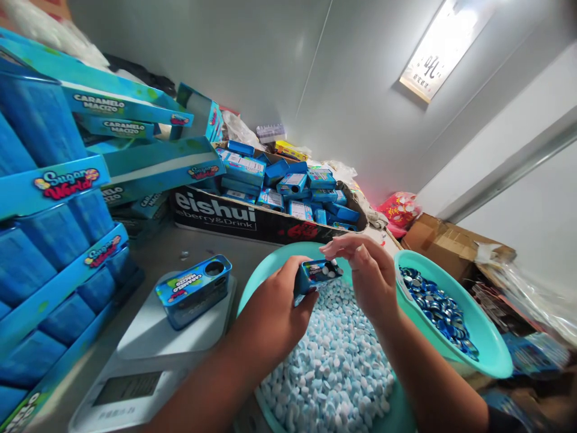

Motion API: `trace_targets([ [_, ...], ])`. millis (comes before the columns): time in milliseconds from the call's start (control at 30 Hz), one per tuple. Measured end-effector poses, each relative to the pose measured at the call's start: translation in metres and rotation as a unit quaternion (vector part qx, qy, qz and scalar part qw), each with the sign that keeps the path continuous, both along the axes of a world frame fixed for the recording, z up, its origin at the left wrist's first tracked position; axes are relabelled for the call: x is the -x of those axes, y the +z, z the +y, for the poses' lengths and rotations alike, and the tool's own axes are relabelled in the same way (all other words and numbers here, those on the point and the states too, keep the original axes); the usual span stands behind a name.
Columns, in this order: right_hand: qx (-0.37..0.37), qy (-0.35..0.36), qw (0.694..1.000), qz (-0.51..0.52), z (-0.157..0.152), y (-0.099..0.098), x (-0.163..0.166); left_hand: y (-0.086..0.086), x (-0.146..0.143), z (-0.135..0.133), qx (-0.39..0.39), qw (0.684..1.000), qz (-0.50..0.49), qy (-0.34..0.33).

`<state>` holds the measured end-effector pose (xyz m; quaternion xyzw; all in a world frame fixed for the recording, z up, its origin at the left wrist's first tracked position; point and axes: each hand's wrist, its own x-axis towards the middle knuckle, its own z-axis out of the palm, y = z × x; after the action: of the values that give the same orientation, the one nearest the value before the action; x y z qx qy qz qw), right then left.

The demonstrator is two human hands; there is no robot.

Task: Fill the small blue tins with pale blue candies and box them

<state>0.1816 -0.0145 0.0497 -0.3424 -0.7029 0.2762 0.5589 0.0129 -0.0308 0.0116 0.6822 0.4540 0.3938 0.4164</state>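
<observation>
My left hand (279, 297) grips a small blue candy tin (311, 275), held tilted above the basin with its top facing right. A few white candies (332, 270) show at the tin's opening. Close beside that opening is my right hand (374, 276), its fingers curved and apart from the thumb; whether any candy sits in its palm is hidden. Below both hands, pale blue and white candies (333, 355) fill a turquoise basin (252, 282). On a white kitchen scale (148, 343) at the left stands another tin (193, 291) with a round hole in its top.
Stacked blue display boxes (54, 240) rise at the left. Behind the basin, a black carton (216, 210) holds many blue tins (288, 183). To the right, a second turquoise basin (491, 355) contains shiny blue caps (437, 307). Cardboard boxes (437, 240) stand behind it.
</observation>
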Motion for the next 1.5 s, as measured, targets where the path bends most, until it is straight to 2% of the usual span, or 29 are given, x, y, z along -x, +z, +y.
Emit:
trace_targets([
  [333, 0.01, 0.022, 1.0, 0.01, -0.003, 0.004, 0.0, 0.005, 0.002, -0.002, 0.015, 1.0, 0.004, 0.015],
  [567, -0.046, -0.071, 0.993, -0.086, -0.002, 0.013, 0.002, 0.004, 0.001, -0.001, 0.011, 0.999, -0.02, 0.031],
  [833, 0.0, -0.148, 0.965, -0.218, 0.008, 0.012, -0.005, 0.002, 0.001, -0.001, 0.02, 0.997, -0.013, 0.068],
  [1067, 0.02, -0.156, 0.949, -0.272, 0.007, 0.011, -0.004, 0.001, -0.001, 0.0, 0.032, 0.997, 0.003, 0.072],
  [1233, 0.028, -0.13, 0.947, -0.292, 0.003, 0.012, -0.002, 0.002, -0.001, 0.001, 0.043, 0.997, -0.009, 0.059],
  [1500, 0.022, -0.126, 0.943, -0.307, 0.003, 0.009, -0.008, 0.0, 0.0, -0.001, 0.015, 0.998, -0.02, 0.051],
])
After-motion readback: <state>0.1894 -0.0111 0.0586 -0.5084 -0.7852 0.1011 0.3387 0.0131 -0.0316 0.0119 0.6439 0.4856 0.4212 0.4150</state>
